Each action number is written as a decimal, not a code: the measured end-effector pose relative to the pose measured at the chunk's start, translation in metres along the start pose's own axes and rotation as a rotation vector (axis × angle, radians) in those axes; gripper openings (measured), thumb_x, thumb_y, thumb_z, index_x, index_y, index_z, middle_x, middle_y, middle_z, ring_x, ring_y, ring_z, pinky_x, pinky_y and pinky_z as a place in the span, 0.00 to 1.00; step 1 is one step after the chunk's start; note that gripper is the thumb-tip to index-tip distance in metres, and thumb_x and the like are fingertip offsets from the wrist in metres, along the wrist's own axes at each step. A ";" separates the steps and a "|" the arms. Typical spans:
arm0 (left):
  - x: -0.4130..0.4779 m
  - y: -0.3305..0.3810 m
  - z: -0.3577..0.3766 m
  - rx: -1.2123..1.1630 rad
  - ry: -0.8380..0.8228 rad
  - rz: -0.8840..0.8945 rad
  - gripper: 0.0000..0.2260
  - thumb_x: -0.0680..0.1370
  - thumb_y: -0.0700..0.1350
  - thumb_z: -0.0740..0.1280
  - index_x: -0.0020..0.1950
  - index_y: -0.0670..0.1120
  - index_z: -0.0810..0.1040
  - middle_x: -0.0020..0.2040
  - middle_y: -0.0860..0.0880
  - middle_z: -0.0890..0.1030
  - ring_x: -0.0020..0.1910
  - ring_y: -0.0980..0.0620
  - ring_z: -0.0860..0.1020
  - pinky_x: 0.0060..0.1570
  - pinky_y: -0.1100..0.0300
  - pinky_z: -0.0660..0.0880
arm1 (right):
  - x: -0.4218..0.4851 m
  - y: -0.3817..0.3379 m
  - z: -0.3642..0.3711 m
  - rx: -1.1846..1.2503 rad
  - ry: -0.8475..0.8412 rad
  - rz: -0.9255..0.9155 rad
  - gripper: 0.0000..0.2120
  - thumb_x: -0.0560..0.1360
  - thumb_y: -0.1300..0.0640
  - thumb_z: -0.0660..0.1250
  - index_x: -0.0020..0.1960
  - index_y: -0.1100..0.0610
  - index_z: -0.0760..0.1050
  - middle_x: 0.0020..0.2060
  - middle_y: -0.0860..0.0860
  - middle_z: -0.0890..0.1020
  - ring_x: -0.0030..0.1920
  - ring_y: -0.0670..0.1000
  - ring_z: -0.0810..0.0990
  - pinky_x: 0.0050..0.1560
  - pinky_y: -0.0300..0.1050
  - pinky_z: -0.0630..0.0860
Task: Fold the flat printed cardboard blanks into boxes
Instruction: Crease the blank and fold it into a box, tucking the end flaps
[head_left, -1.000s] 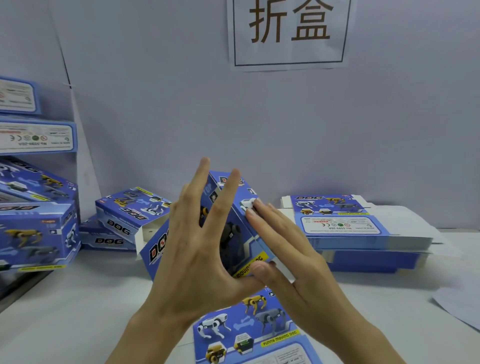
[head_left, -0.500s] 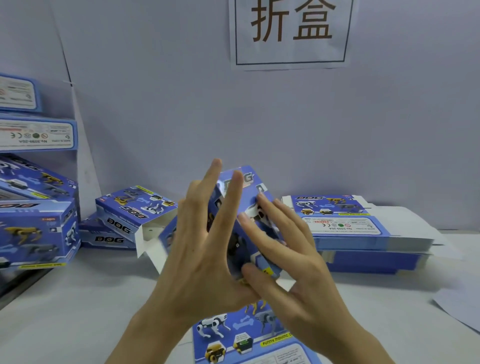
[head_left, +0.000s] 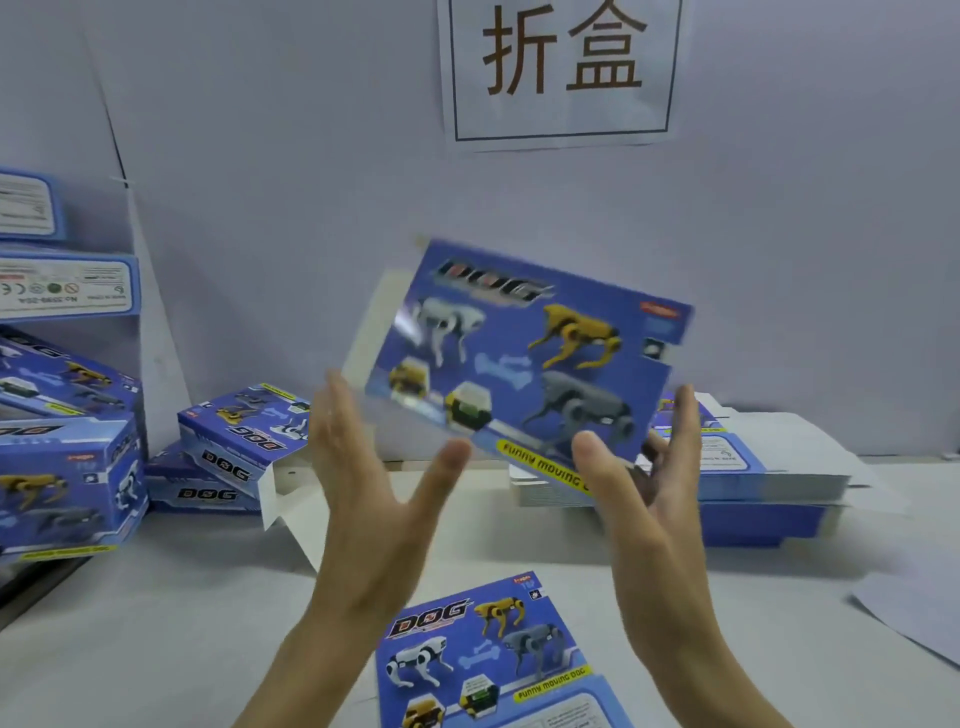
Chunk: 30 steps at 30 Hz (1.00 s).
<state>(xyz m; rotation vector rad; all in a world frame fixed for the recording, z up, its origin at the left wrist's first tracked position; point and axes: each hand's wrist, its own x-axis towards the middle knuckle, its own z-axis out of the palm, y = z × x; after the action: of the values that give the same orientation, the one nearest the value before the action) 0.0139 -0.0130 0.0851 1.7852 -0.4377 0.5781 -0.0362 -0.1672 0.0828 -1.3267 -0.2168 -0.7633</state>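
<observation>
i count one box (head_left: 524, 364) up in the air, one flat blank (head_left: 493, 660) lying on the table (head_left: 156, 623) at 6 o'clock, and one stack of blanks (head_left: 769, 467) on the table at 3 o'clock. at 9 o'clock i can see about six made boxes (head_left: 67, 467) piled up, but some are cut off at the edge, so i am not sure of the number. one sign (head_left: 563, 70) hangs on the wall at 12 o'clock.

the box in the air is blurry and tilted, its dog picture facing me. i cannot see inside it.

both my hands are up with palms facing each other. my left hand (head_left: 369, 499) is spread wide, fingers straight, at the box's lower left edge; i cannot tell if it touches. my right hand (head_left: 649, 499) has its thumb on the front of the box and its fingers behind, pinching the lower right corner.
</observation>
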 end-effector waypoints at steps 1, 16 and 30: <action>0.003 -0.002 0.000 -0.192 -0.011 -0.167 0.62 0.49 0.83 0.62 0.77 0.63 0.41 0.79 0.59 0.47 0.74 0.68 0.45 0.72 0.68 0.44 | 0.000 0.002 0.001 0.043 -0.034 -0.014 0.44 0.69 0.50 0.71 0.77 0.40 0.49 0.64 0.42 0.76 0.61 0.44 0.79 0.61 0.40 0.75; 0.017 -0.042 -0.006 -0.116 -0.157 0.163 0.41 0.61 0.30 0.79 0.62 0.60 0.66 0.59 0.56 0.73 0.61 0.57 0.74 0.49 0.69 0.76 | 0.037 0.003 -0.044 -0.033 -0.124 0.125 0.25 0.72 0.41 0.59 0.67 0.45 0.72 0.59 0.46 0.81 0.60 0.48 0.79 0.58 0.47 0.75; 0.003 -0.037 0.010 0.034 -0.230 0.307 0.42 0.61 0.33 0.80 0.68 0.52 0.65 0.63 0.57 0.67 0.63 0.61 0.69 0.59 0.66 0.73 | 0.029 0.004 -0.037 -0.089 0.246 -0.023 0.12 0.81 0.60 0.59 0.51 0.47 0.78 0.36 0.50 0.79 0.36 0.47 0.75 0.41 0.44 0.75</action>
<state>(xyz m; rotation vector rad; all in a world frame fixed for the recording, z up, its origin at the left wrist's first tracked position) 0.0393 -0.0122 0.0558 1.8375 -0.8755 0.5956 -0.0226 -0.2122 0.0855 -1.3023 -0.0017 -0.9565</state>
